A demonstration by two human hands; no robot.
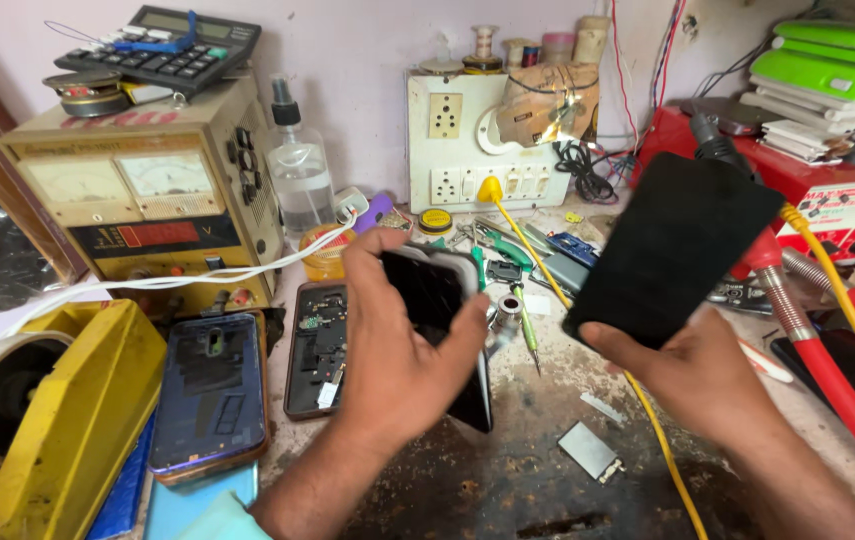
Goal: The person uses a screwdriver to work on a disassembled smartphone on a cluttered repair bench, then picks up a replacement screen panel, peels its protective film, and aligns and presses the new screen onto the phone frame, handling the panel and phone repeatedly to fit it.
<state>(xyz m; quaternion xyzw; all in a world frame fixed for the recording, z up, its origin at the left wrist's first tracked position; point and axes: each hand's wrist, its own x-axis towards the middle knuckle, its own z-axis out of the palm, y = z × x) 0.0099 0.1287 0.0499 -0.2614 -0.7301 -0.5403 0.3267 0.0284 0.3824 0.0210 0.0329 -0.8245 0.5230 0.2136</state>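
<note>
My left hand (397, 350) grips a black phone body (437, 300) upright over the middle of the bench, with a pale frame edge at its top. My right hand (687, 375) holds a flat black screen panel (672, 250) by its lower edge, tilted up and to the right, apart from the phone body. An opened phone with exposed circuit board (315, 350) lies flat just left of my left hand. A blue phone back cover (210, 395) lies further left.
A yellow tape dispenser (67, 420) sits at the front left. A beige power supply (147, 200) with a calculator (162, 50) on top stands behind it. A spray bottle (299, 170), a switchboard (467, 140), tweezers, a yellow cable (647, 420) and red hoses (827, 380) crowd the bench.
</note>
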